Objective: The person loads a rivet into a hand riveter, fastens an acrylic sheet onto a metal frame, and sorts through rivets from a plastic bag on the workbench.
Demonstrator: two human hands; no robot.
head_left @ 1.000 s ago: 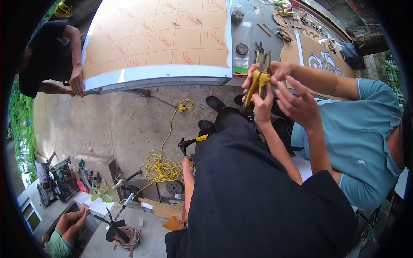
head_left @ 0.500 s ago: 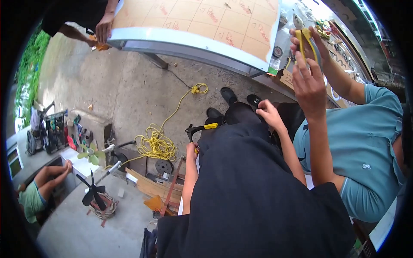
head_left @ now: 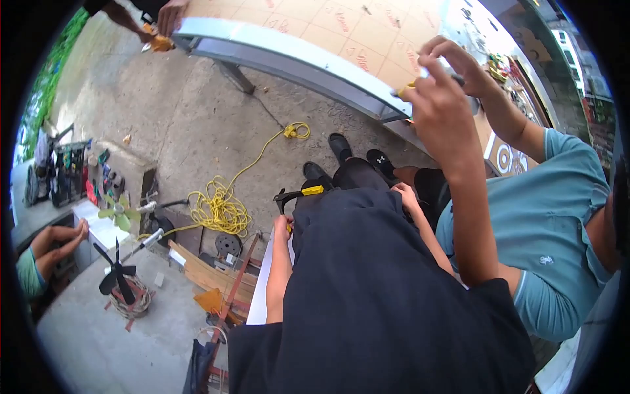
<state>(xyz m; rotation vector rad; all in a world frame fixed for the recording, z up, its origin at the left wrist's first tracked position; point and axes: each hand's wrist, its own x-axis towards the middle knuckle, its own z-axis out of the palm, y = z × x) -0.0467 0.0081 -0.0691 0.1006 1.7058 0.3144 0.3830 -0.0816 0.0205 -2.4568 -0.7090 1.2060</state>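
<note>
My left hand [head_left: 282,227] is low beside my left thigh, its fingers curled round a small yellow object [head_left: 289,228] that is mostly hidden. Just above that hand, a black-headed hammer-like tool with a yellow section on its handle [head_left: 312,190] lies across the front of my lap. My right hand [head_left: 408,196] rests against the hem of my black shirt [head_left: 367,262], fingers loosely bent and partly hidden; nothing shows in it. On the right, a co-worker in a teal shirt [head_left: 545,230] holds up a yellow and dark object [head_left: 408,88], blurred by motion.
Ahead stands a metal-framed table [head_left: 262,47] topped with printed brown sheet; another person's hand [head_left: 172,16] grips its left corner. A coiled yellow cord [head_left: 220,213] lies on the concrete floor. Left are a black-bladed fan [head_left: 118,272], wooden boards [head_left: 210,272] and a seated person's legs [head_left: 59,243].
My right hand has come down from above my lap to my shirt hem. The co-worker's hands have shifted left and lower with the yellow object. My left hand stays low.
</note>
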